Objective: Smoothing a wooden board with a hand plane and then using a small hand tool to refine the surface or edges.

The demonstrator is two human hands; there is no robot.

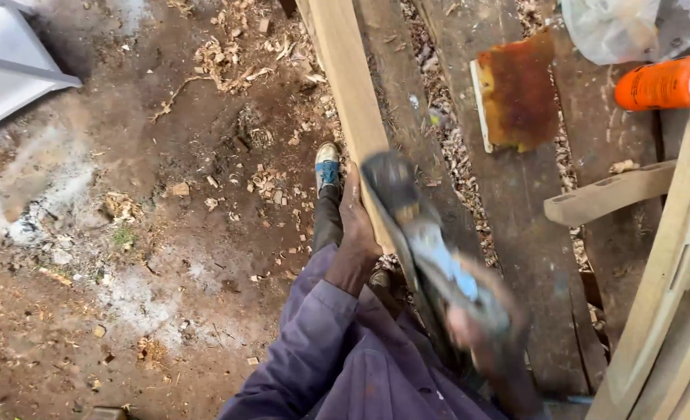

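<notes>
plank: pale smooth timber (350, 93), long and narrow, on edge along the left side of the dark rough workbench (516, 202)
left hand: (358, 225) flat against the plank's side, fingers straight, pressing not wrapped
right hand: (477, 327) blurred, clamped round a hand plane (422, 241), grey metal, sole on the plank's top edge
bench clutter: rusty flat scraper (516, 92), orange tube (663, 82), curved pale frame parts (671, 257)
open room: dirt floor (127, 233) left, littered with shavings
</notes>
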